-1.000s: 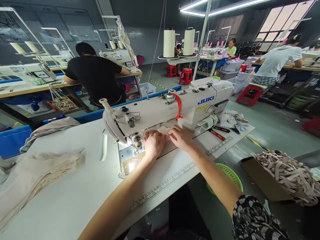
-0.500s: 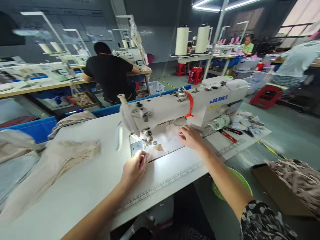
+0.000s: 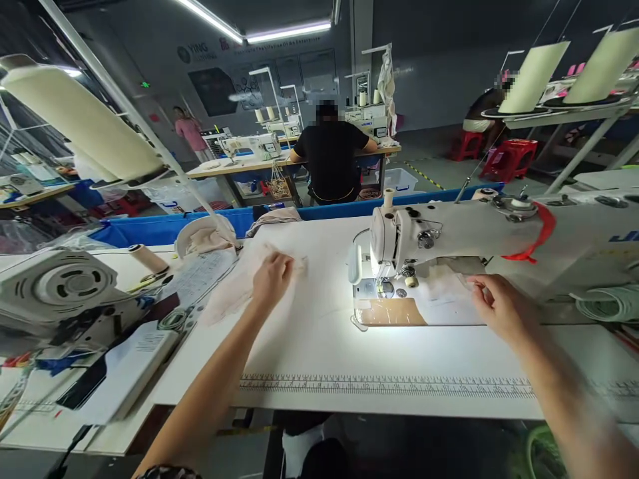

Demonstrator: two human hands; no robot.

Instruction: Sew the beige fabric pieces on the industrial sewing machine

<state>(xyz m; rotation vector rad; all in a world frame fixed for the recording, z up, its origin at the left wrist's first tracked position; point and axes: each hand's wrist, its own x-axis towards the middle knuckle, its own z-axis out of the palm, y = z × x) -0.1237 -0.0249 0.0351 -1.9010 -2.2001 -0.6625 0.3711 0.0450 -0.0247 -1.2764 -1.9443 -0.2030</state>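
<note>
My left hand (image 3: pixel 272 278) reaches out to the left of the sewing machine (image 3: pixel 449 233) and rests, fingers curled, on a pile of beige fabric pieces (image 3: pixel 229 289) on the white table (image 3: pixel 319 346). My right hand (image 3: pixel 494 306) lies on the machine bed at the right of the needle, fingers bent over a pale fabric piece (image 3: pixel 439 293) that is under the machine arm. The needle area (image 3: pixel 387 286) is lit brightly.
A ruler strip (image 3: pixel 389 384) runs along the table's front edge. At the left stand another machine's motor housing (image 3: pixel 64 293), a thread cone (image 3: pixel 80 123) and papers (image 3: pixel 130 362). A person in black (image 3: pixel 332 156) sits at the bench behind. A blue bin edge (image 3: pixel 174 226) borders the table.
My head has turned left. My left hand left the needle area and moved left onto the fabric pile. My right hand stayed on the piece at the machine bed.
</note>
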